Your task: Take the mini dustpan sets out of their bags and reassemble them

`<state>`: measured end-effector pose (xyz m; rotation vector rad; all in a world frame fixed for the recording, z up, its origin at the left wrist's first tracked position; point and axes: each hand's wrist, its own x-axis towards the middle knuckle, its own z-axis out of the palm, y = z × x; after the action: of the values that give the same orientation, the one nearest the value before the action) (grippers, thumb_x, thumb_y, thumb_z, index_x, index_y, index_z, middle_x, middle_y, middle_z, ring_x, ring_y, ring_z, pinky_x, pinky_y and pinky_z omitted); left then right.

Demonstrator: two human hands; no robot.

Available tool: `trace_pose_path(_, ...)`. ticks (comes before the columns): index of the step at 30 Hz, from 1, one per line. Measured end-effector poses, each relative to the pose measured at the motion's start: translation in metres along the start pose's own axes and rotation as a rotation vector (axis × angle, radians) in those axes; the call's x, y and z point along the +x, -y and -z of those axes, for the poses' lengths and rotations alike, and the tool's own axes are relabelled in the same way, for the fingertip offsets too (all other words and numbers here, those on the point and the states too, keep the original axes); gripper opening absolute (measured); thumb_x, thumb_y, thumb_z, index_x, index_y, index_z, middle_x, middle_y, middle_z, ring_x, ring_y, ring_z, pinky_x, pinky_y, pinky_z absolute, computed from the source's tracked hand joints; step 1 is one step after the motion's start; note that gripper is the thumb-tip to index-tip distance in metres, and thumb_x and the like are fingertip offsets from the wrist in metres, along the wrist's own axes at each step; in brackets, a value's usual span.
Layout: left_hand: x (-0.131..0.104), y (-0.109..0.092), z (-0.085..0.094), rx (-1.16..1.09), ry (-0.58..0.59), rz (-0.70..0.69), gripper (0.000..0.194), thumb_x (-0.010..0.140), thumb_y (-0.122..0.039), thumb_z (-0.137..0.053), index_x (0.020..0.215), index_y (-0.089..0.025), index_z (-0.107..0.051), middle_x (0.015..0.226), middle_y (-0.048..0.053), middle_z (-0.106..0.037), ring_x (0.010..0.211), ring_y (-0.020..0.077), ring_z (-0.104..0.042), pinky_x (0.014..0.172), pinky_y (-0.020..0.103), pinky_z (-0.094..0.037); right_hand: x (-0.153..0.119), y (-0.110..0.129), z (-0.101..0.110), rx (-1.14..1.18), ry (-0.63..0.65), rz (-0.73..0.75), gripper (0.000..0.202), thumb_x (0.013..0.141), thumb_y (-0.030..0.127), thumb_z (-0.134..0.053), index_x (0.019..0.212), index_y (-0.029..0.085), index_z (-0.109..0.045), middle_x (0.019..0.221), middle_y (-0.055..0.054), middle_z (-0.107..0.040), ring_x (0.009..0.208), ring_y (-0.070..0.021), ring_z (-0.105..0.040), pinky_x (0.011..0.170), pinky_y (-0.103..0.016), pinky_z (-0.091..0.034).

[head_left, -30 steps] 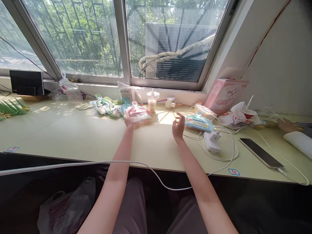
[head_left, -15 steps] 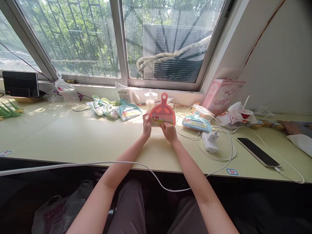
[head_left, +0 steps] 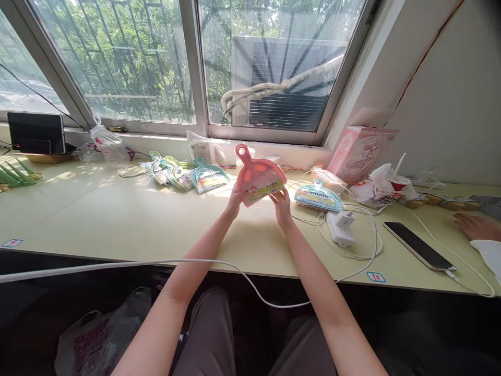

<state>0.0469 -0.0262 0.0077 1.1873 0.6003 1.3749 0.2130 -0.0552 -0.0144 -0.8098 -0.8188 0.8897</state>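
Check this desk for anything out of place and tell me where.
The white cable looks odd: it hangs loosely beyond the front edge of the desk, where it might get snagged. The pink dustpan, held by the left hand and right hand, is tilted, but that looks like ordinary handling. I see no spill.

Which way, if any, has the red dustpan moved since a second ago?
Yes: the red dustpan has moved right, farther from the window's middle post.
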Motion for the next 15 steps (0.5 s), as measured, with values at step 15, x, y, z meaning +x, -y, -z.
trace_pose_path(15, -0.005, -0.006, -0.002, 0.090, 0.109, -0.084, 0.065, 0.089, -0.059, -0.057, 0.142, -0.023, -0.050, 0.133, 0.010, -0.065, 0.123, 0.0321, -0.060, 0.098, 0.048, -0.053, -0.004, 0.005, -0.001, 0.063, 0.236, -0.188, 0.044, 0.067, 0.031, -0.077, 0.105, 0.027, -0.057, 0.098, 0.002, -0.072, 0.092, -0.0162, -0.070, 0.093, -0.037, -0.055)
